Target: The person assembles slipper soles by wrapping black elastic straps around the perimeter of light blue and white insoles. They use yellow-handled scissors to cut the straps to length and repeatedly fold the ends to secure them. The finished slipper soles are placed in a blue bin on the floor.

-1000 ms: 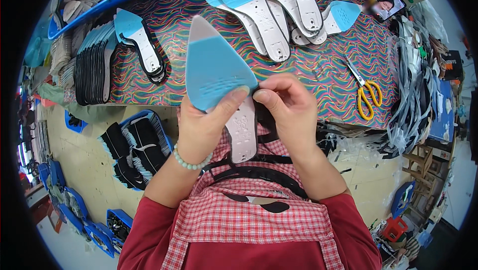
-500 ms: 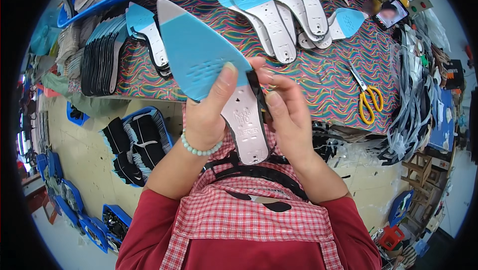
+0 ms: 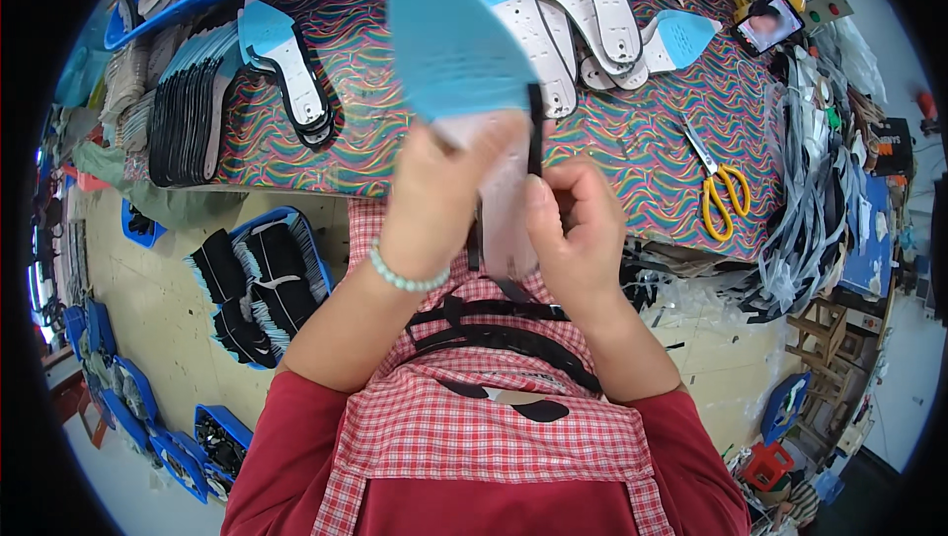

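A shoe insole with a pale blue front and a whitish heel is held up before me, smeared by motion. My left hand is closed around its narrow middle, the thumb across the upper face. A thin black strip runs along the insole's right edge. My right hand pinches that strip between thumb and fingers beside the heel part. More blue and white insoles lie overlapped on the table just beyond. A short stack of black-edged insoles rests to the left.
Yellow-handled scissors lie on the patterned tablecloth at right. A phone is propped at the far right, near hanging grey strips. Dense insole rows stand at left; a blue crate of black-and-blue pieces sits below.
The insole has moved up and to the right. My left hand has shifted from its blue front to the narrow middle. My right hand remains at the strip, slightly lower.
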A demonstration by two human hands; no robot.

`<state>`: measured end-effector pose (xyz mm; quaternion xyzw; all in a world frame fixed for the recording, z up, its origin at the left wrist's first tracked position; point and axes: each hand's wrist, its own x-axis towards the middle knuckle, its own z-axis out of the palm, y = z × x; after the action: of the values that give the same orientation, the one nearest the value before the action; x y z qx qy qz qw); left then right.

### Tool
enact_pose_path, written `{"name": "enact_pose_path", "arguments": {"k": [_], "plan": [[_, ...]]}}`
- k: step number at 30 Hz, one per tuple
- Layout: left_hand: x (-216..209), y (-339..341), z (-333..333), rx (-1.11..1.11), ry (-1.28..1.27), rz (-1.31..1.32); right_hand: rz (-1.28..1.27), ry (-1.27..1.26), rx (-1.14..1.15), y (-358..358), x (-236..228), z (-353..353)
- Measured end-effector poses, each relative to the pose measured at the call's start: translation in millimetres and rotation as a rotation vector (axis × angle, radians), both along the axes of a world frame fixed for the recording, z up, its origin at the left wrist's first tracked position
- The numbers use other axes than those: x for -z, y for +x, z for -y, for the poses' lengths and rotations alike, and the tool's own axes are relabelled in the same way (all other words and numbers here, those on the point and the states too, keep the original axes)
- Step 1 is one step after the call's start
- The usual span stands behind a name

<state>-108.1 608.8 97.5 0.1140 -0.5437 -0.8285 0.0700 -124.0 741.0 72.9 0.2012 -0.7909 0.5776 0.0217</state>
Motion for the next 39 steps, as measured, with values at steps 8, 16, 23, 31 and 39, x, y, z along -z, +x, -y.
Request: {"name": "enact_pose_path", "arguments": {"k": [8,16,23,31,39], "plan": [[14.8,9.7,6.5,0.136,-0.158,-0.12,-0.282,0.034,-0.104,-35.5,-18.8,-9.4],[19.9,-2.1,20.4,0.398,0.182,-0.077,0.057,-0.231,-0.271,-45.9,-20.5,-14.1],[12.7,-0.6,19.9,0.084,0.316,-0.178,0.032,-0.029,-0.264,-22.1,-16.0,-20.2],[0.8,4.2,32.7,0.045,0.829,-0.338,-0.42,0.449,-0.255,-6.5,-13.0,-20.5],[20.1,2.2,19.9,-0.061,0.62,-0.17,0.415,-0.292,-0.128,27.8,5.4,8.2]]}}
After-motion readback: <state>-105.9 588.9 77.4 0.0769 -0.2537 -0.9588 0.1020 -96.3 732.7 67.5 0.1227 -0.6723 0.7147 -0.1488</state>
